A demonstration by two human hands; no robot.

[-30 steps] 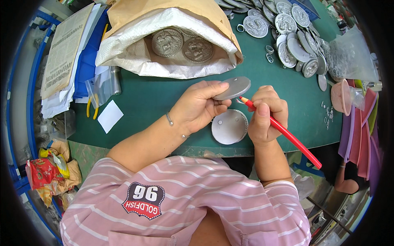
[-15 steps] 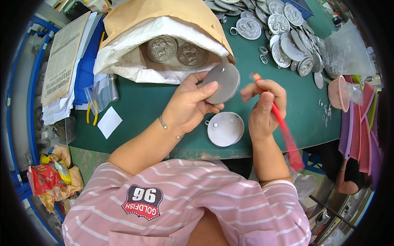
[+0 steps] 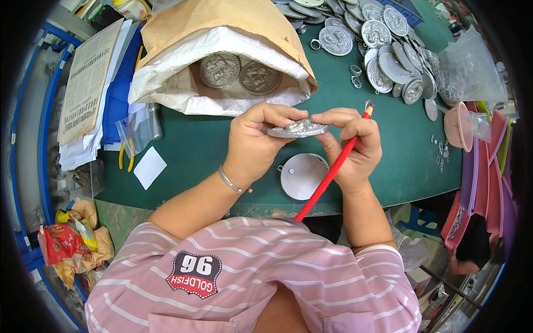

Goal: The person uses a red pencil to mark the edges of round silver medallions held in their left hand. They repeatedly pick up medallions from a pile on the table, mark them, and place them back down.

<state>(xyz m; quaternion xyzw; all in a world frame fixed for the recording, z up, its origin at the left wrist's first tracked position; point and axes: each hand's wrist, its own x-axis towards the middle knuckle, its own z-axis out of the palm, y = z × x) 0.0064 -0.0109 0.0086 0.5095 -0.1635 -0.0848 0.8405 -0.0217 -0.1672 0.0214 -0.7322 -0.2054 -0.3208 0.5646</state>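
Note:
My left hand (image 3: pixel 250 144) is closed on the edge of a round silver-grey metal medallion (image 3: pixel 300 129), held tilted nearly edge-on so some of its raised relief shows. The fingertips of my right hand (image 3: pixel 355 147) pinch the medallion's other edge. A red pencil (image 3: pixel 327 180) is also gripped in that hand, its sharpened end pointing up and away. Below the hands, a second medallion (image 3: pixel 301 180) lies on the green table with its plain side up and a small loop at its left. Two medallions (image 3: pixel 220 70) rest relief-up inside the mouth of a lined paper sack (image 3: pixel 227 25).
A heap of medallions (image 3: pixel 377 34) covers the back right of the table (image 3: pixel 214 155). Near it are loose rings (image 3: pixel 356 81), a clear plastic bag (image 3: pixel 472 69) and a pink bowl (image 3: pixel 458 127). Papers (image 3: pixel 89 83), yellow-handled pliers (image 3: pixel 131 161) and a white card (image 3: pixel 149 167) lie left.
The medallion has turned from plain face showing to nearly edge-on. My right hand has moved left to pinch its edge, and the pencil has swung so its lower end points left.

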